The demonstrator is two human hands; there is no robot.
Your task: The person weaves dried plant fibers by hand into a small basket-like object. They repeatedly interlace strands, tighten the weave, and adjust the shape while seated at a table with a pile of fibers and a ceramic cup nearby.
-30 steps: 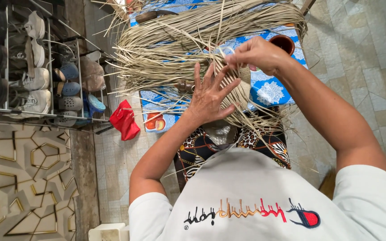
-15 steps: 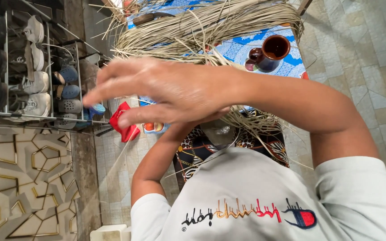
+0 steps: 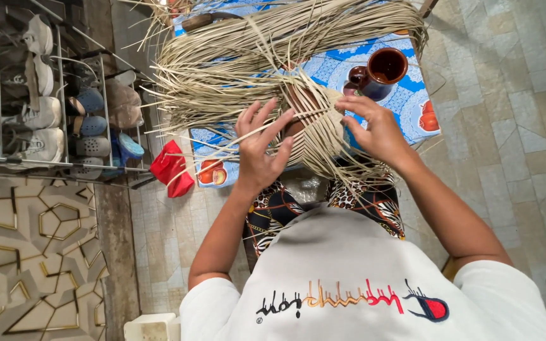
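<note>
- The person weaves pale palm strips into a piece of woven work point(image 3: 323, 136), which sits on the lap, just in front of the blue patterned cloth point(image 3: 406, 104).
- The left hand point(image 3: 261, 146) lies on the left part of the woven work with fingers spread; one loose strip point(image 3: 219, 153) passes between the fingers, so the hand is open and presses more than it grips.
- The right hand point(image 3: 374, 129) is at the right edge of the woven work, the fingers curled lightly on the strips there; I cannot tell if it pinches one strip.
- A big bundle of loose strips point(image 3: 273, 57) fans out behind the woven work, over the cloth.
- A brown clay cup point(image 3: 383, 69) stands on the cloth, just behind the right hand.
- I judge that the step is interlacing: one strip is being laid across. The next move calls for lifting alternate strips and keeping the weave tight.
</note>
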